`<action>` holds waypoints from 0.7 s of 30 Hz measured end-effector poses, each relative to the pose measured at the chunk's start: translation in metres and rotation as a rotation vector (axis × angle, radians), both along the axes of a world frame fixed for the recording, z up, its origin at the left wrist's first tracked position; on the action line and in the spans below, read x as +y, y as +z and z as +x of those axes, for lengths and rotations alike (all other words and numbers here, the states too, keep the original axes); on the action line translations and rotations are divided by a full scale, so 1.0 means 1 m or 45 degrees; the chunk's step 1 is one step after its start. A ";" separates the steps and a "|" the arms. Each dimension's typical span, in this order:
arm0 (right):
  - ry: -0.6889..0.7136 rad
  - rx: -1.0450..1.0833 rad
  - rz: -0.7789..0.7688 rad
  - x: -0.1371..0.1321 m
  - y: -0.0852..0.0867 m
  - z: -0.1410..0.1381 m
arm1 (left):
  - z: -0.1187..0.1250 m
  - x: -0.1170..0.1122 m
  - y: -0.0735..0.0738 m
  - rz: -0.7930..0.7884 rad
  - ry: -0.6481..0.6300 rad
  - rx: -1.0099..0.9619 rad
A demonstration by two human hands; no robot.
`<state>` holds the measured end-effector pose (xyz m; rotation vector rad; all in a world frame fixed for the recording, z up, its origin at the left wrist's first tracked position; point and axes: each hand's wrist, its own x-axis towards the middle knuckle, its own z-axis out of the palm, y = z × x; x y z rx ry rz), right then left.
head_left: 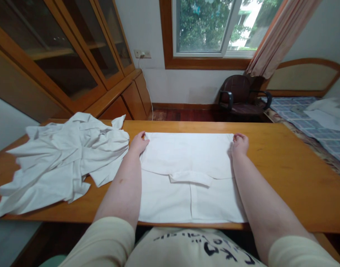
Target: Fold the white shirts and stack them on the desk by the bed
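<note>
A folded white coat [164, 200] lies flat on the wooden table in front of me, its upper part doubled over in a neat rectangle. A loose white band, perhaps a collar or belt, crosses its middle, with a straight seam or opening running below. My left hand [140, 142] is closed at the far left corner, thumb on the cloth and fingers at the edge. At the far right corner my right hand [240, 144] pinches the fabric with curled fingers. Both hands hold the far folded edge stretched between them.
A crumpled heap of white cloth [72, 152] spreads over the left of the wooden table [295, 185]. Beyond the table stand a glass-door cabinet [103, 79], a dark armchair [238, 94] and a bed [311, 115]. A white cable [147, 87] hangs from a wall socket.
</note>
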<state>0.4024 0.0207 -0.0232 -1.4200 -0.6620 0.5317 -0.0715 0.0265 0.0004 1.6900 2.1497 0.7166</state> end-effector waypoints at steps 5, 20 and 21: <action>-0.051 0.159 0.056 0.002 0.002 0.001 | -0.002 -0.001 0.009 0.064 0.100 -0.177; -0.042 0.484 0.034 0.001 0.016 0.010 | -0.029 -0.057 -0.002 -0.075 0.015 -0.438; -0.022 0.517 0.021 -0.001 0.017 0.014 | -0.030 -0.055 -0.004 -0.086 -0.030 -0.322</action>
